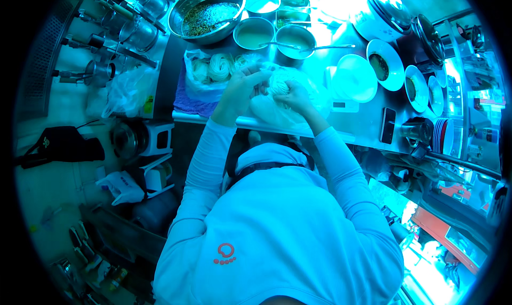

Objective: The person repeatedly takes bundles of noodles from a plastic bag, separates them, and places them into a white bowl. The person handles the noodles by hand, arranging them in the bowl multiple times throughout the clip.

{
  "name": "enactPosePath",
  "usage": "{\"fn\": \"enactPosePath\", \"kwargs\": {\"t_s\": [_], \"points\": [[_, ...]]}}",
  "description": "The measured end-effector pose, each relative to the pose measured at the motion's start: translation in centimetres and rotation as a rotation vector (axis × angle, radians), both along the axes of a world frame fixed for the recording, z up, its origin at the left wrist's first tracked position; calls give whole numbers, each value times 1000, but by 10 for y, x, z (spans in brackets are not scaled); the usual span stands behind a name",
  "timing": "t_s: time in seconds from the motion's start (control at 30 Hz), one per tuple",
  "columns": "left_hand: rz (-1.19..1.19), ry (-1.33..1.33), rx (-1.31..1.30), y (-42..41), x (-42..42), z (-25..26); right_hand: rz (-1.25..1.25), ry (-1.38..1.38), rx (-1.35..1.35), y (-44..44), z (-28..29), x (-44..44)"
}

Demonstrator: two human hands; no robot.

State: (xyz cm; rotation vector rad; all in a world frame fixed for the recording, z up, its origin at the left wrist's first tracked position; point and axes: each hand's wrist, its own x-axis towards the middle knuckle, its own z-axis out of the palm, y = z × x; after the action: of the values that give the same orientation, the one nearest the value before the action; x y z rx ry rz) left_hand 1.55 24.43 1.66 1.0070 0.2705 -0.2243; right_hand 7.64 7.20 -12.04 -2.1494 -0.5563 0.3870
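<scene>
In front of me, my right hand (295,97) grips the edge of a bundle of pale noodles (281,81). My left hand (249,83) is just left of that bundle, fingers loosely bent and apart; I see nothing held in it. Beneath both hands a clear plastic bag (274,112) spreads over the table's front edge. More coiled noodle nests (220,67) lie to the left in a plastic-lined container, resting on a purple cloth (191,99). To the right, a stack of white round dishes (355,79) sits on a digital kitchen scale (345,105).
A large steel bowl of dark seasoning (208,19) and pots of liquid (253,33) with ladles stand at the back. Bowls with dark sauce (385,65), a phone (388,125), a steel jug (416,129) and a rice cooker (382,15) line the right. Strainers (140,35) hang left.
</scene>
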Motion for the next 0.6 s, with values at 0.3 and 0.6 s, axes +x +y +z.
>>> {"fn": "enactPosePath", "kwargs": {"t_s": [0.3, 0.6], "points": [[-49, -30, 5, -2, 6, 2, 36, 323, -65, 5, 40, 13], [-35, 11, 6, 1, 0, 2, -102, 596, 497, -12, 59, 15]]}}
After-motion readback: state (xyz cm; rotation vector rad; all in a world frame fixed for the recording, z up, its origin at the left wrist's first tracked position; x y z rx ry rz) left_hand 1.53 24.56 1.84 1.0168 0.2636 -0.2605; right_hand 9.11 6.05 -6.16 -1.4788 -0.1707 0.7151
